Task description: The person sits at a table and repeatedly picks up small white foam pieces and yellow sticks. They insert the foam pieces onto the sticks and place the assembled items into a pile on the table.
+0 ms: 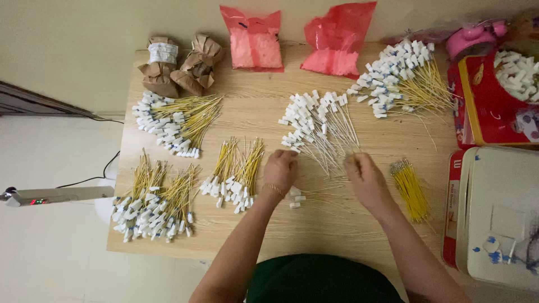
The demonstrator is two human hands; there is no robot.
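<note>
Head view, left hand: the left hand (pixel 279 170) is hovering low over the wooden table (pixel 337 224), fingers curling together; it is hard to tell whether they are pinching a wire or just closing on themselves.
Head view, right hand: the right hand (pixel 365 178) is working at the lower tips of the white-wire fan (pixel 317 126), fingertips bunching close together, seemingly gripping thin wire ends, though the grip itself is hidden behind the knuckles.
Head view, the wires in hand: the fan is lying mid-table, white tabs pointing up and away, thin ends converging just between the two hands.
Head view, loose bits: a couple of loose white tabs (pixel 296 197) are sitting just beside the left wrist, close to a few faint strands.
Head view, neighbours: a small yellow bundle (pixel 411 189) is lying just right of the right hand; yellow tagged groups (pixel 236 175) are lying just left of the left hand; bigger piles are sitting further off.
Head view, back edge: two red bags (pixel 255 39) and two brown paper parcels (pixel 179 64) are lining the wall side.
Risk, tangling: I judge that pulling at the converging ends could be dragging neighbouring wires along, since they are crossing tightly.
Risk, mixing: a sweeping wrist could be nudging the loose tabs or the yellow bundle into the fan.
</note>
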